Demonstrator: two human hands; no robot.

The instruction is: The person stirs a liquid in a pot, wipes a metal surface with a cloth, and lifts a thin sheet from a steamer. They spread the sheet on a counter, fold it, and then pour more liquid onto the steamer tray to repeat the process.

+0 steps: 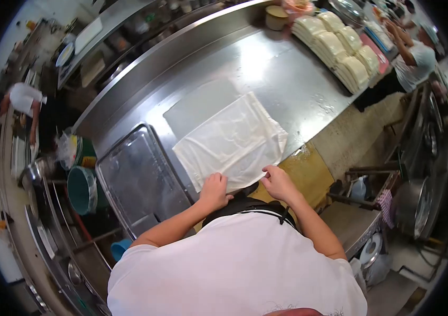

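A thin, whitish, creased sheet (234, 139), cloth or plastic, lies over the front edge of the metal table (292, 68). My left hand (214, 190) is closed at its near edge, the fingers resting on the material and the thumb tucked below. At the near right corner, my right hand (279, 183) pinches the edge between thumb and fingers. Under the far left part of the sheet, a flat greyish rectangle (197, 108) shows on the metal.
A dark metal tray (142, 176) is left of the sheet. Wrapped white stacks (337, 50) and a yellowish tub (276, 18) stand at the far right. A green bin (81, 189) is at left. Other people (418, 63) are at the far right and far left.
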